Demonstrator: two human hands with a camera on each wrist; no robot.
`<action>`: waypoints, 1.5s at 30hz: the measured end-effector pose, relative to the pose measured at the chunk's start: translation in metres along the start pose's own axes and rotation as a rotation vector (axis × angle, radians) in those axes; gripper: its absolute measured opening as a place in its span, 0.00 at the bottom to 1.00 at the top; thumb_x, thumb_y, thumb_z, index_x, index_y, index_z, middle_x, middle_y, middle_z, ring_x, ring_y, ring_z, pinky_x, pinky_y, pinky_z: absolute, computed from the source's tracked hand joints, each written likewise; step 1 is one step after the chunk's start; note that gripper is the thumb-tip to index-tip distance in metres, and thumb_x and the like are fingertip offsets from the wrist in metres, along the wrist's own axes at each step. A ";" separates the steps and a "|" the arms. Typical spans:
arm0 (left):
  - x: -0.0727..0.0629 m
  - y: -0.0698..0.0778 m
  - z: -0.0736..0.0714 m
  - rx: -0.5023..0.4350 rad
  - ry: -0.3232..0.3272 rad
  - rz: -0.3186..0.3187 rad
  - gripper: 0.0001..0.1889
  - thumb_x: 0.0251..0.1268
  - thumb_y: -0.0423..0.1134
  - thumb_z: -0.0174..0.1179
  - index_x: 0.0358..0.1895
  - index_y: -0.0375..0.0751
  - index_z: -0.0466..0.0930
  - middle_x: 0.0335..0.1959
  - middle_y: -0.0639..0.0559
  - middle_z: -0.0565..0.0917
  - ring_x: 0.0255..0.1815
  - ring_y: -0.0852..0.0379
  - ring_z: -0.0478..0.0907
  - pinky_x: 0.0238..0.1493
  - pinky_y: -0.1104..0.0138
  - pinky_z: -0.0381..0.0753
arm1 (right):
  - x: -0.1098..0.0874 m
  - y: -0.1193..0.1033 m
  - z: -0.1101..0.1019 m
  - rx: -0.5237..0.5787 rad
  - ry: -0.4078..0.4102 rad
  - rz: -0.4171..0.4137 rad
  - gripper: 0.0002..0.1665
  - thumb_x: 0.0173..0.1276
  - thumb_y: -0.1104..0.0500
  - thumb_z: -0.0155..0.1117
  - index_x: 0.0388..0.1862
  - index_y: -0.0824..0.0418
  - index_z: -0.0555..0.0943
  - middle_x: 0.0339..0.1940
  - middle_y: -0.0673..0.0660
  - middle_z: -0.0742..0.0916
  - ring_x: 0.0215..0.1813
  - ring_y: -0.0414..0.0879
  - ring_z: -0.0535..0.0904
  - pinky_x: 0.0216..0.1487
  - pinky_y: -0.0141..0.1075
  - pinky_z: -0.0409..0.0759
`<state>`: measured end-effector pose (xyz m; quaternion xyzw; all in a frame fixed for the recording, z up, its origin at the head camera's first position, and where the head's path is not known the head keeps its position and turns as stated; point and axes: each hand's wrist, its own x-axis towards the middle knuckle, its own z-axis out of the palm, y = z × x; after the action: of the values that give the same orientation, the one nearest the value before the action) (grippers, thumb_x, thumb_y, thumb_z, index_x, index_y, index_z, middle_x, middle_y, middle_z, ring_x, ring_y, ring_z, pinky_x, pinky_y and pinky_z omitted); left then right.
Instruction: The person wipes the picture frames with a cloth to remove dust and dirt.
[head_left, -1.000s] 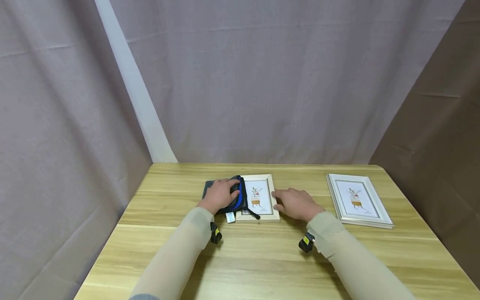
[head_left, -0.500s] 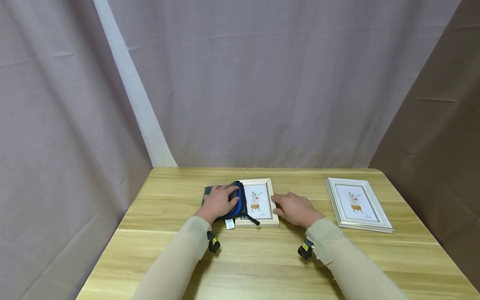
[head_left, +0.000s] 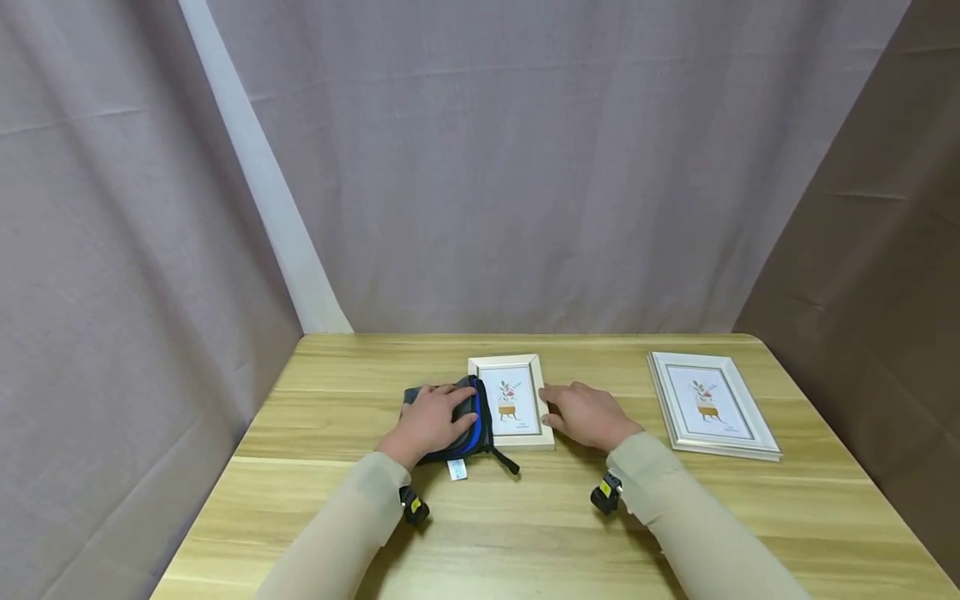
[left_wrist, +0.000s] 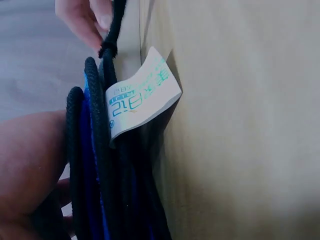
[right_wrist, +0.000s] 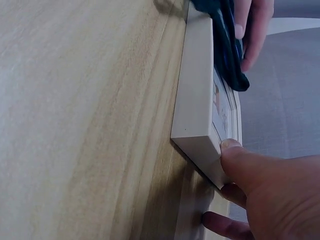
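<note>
A cream picture frame (head_left: pixel 511 401) with a plant print lies flat on the wooden table (head_left: pixel 525 525). A dark grey pouch (head_left: pixel 467 427) with blue trim overlaps the frame's left edge. My left hand (head_left: pixel 435 417) lies on top of the pouch, fingers spread over it. The left wrist view shows the pouch (left_wrist: pixel 107 190) edge-on with its black cord and a white tag (left_wrist: pixel 142 97). My right hand (head_left: pixel 588 414) holds the frame's right edge. In the right wrist view its thumb (right_wrist: pixel 250 162) presses the near corner of the frame (right_wrist: pixel 197 105), with a finger against the table beside it.
A second, white-framed picture (head_left: pixel 708 404) lies flat at the table's right side. Grey curtains hang behind and to the left, and a brown one to the right. Bare wood stretches between my arms and the near edge.
My left hand has drawn the pouch toward me and to the left, so more of the cream frame shows. My right hand has stayed at the frame's right edge.
</note>
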<state>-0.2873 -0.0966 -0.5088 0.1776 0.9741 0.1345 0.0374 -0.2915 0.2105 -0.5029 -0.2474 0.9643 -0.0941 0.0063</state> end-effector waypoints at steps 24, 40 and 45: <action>-0.069 0.029 0.005 0.080 -0.059 0.058 0.46 0.70 0.72 0.68 0.86 0.58 0.68 0.81 0.44 0.73 0.78 0.32 0.68 0.60 0.24 0.76 | 0.004 0.005 0.006 0.032 -0.031 0.050 0.34 0.83 0.45 0.68 0.80 0.58 0.78 0.75 0.59 0.84 0.67 0.62 0.82 0.64 0.61 0.82; -0.100 0.038 0.005 0.134 -0.097 0.103 0.46 0.65 0.72 0.72 0.84 0.65 0.71 0.78 0.44 0.74 0.76 0.35 0.70 0.57 0.27 0.78 | 0.005 0.006 0.009 0.035 -0.018 0.060 0.35 0.83 0.44 0.69 0.81 0.58 0.78 0.75 0.59 0.84 0.67 0.61 0.82 0.63 0.61 0.82; -0.108 0.048 0.006 0.163 -0.102 0.138 0.42 0.64 0.72 0.73 0.81 0.69 0.76 0.77 0.47 0.75 0.73 0.39 0.71 0.56 0.27 0.79 | 0.005 0.007 0.008 0.036 -0.011 0.051 0.34 0.83 0.45 0.69 0.80 0.58 0.79 0.75 0.59 0.84 0.67 0.61 0.83 0.64 0.60 0.82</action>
<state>-0.1697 -0.0902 -0.4989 0.2534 0.9641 0.0481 0.0629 -0.2982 0.2127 -0.5115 -0.2232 0.9684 -0.1096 0.0186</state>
